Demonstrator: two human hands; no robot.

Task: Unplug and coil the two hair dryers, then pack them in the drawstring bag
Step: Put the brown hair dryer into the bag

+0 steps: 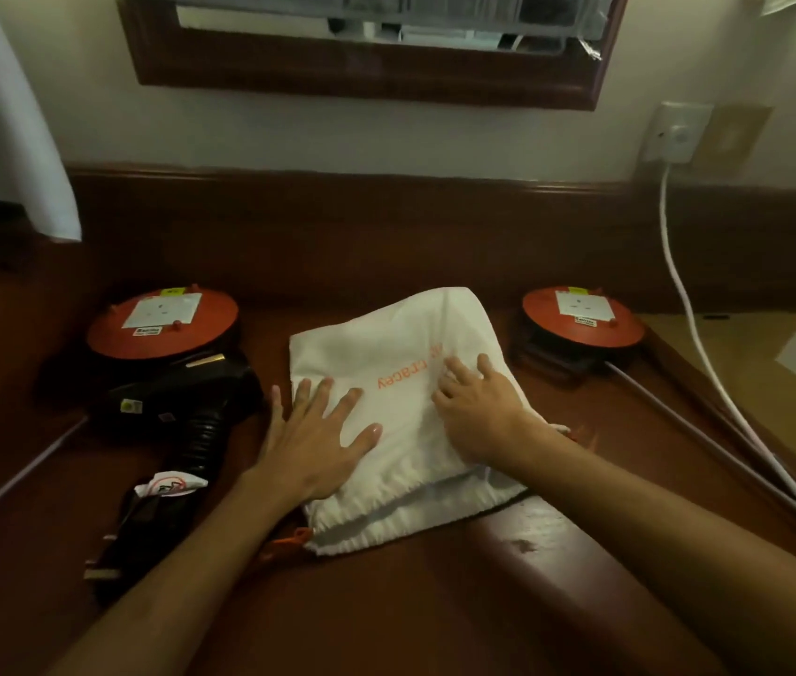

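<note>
Head view, items as I see them:

1. Drawstring bag (400,383), white with orange lettering, lying flat at the middle of the dark wooden desk (386,602), its gathered mouth toward me, an orange cord end (296,536) showing at its near left corner.
2. Left hand (320,441), fingers spread, palm flat on the bag's left edge.
3. Right hand (479,407), fingers spread and slightly curled, pressing the bag's right half.
4. Black hair dryer (181,397), left of the bag, lying on the desk, its plug (103,573) near the front edge.
5. Two red cable reels: left (161,324), right (581,317), either side of the bag.
6. White cable (679,285) running to a wall socket (676,134), far right.

Second dryer: I cannot tell where it is.
</note>
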